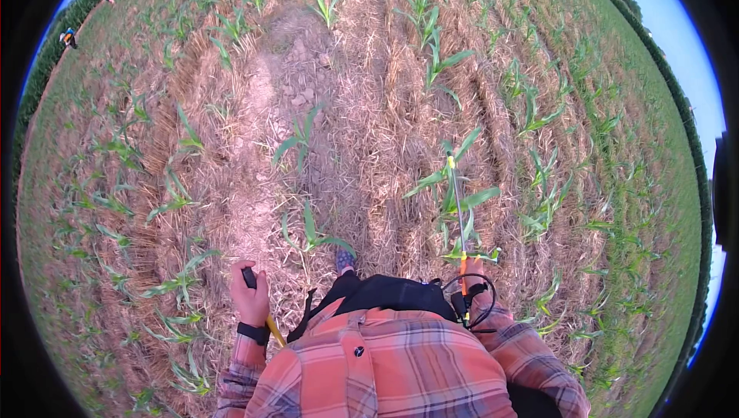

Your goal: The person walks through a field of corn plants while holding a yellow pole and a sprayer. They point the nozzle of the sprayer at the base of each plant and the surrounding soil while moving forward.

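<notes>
My left hand (250, 295) is closed around the black grip (249, 277) of a yellow pump lever (275, 331) at my left side. On the other side, my right hand (475, 270) is wrapped round the orange handle of a spray wand (459, 206). The wand's thin metal shaft points forward, and its yellow nozzle end (450, 161) is over a young corn plant (443, 179). A black hose (493, 306) loops beside my right wrist. The sprayer's tank is hidden from view.
Rows of young corn (310, 237) run ahead over dry straw (369, 164) and bare soil (296, 71). One shoe (345, 259) shows between plants. Two people (69, 38) are far off at upper left. A hedge (689, 102) borders the field.
</notes>
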Demonstrator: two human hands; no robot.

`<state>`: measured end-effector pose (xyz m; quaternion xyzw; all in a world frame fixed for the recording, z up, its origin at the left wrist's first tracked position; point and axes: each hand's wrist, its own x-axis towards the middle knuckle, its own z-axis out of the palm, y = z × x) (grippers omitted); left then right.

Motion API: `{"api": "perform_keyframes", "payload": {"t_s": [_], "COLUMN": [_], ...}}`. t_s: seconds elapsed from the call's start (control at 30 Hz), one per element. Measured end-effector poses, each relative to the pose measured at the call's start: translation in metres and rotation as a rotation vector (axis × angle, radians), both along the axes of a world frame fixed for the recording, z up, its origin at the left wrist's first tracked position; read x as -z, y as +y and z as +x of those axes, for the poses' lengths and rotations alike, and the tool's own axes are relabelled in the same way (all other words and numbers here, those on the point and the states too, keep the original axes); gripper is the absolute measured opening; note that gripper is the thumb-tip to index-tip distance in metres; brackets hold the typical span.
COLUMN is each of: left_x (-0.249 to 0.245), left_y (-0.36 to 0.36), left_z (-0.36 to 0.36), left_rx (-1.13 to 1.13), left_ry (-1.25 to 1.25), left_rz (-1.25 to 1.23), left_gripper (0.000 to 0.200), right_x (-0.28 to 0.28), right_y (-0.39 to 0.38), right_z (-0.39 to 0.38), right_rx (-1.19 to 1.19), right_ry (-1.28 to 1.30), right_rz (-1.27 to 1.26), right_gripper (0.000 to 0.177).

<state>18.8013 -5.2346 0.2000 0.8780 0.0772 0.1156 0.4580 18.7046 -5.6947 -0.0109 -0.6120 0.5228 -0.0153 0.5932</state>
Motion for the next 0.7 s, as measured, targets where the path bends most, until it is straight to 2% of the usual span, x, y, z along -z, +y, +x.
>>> {"api": "perform_keyframes", "payload": {"t_s": [0.07,0.13,0.17,0.2,0.27,0.3,0.37,0.4,0.47,0.53,0.6,0.63,0.7], "left_x": [-0.002,-0.005,-0.009,-0.009,-0.01,-0.011,-0.012,-0.01,-0.007,-0.01,-0.009,-0.012,-0.015], "left_y": [0.008,0.013,0.011,0.011,0.012,0.012,0.009,0.008,0.006,-0.001,-0.009,-0.015,-0.032], "left_z": [0.018,0.037,0.044,0.053,0.064,0.07,0.083,0.09,0.101,0.116,0.132,0.142,0.168], "left_rx": [0.003,-0.019,-0.033,-0.032,-0.001,0.002,-0.01,-0.006,-0.041,-0.056,-0.075,-0.091,-0.101], "left_ry": [-0.026,0.026,0.036,0.036,0.034,0.036,0.018,0.016,0.025,0.04,-0.07,-0.001,0.007], "left_rz": [0.0,-0.044,-0.086,-0.089,-0.078,-0.075,-0.066,-0.065,-0.091,-0.083,0.05,-0.011,-0.002], "left_gripper": [0.019,0.02,0.02,0.02,0.019,0.019,0.02,0.02,0.019,0.019,0.02,0.021,0.021], "right_x": [-0.01,-0.015,-0.021,-0.011,-0.02,-0.037,-0.071,-0.066,-0.054,-0.049,-0.012,-0.001,0.006], "right_y": [0.021,0.046,0.055,0.062,0.075,0.085,0.101,0.102,0.1,0.099,0.091,0.087,0.066], "right_z": [0.038,0.07,0.082,0.093,0.119,0.132,0.161,0.171,0.188,0.208,0.223,0.233,0.261], "right_rx": [-0.141,-0.19,-0.384,-0.417,-0.612,-0.609,-0.853,-0.849,-1.008,-0.989,-1.045,-0.988,-0.964], "right_ry": [0.124,0.106,0.086,0.0,0.017,0.019,0.041,0.038,0.007,0.036,-0.114,-0.193,-0.162], "right_rz": [-0.016,0.063,-0.021,0.075,0.166,0.169,0.188,0.188,0.299,0.381,0.369,0.321,0.338], "right_gripper": [0.018,0.018,0.019,0.019,0.019,0.019,0.019,0.019,0.019,0.021,0.024,0.023,0.024]}}
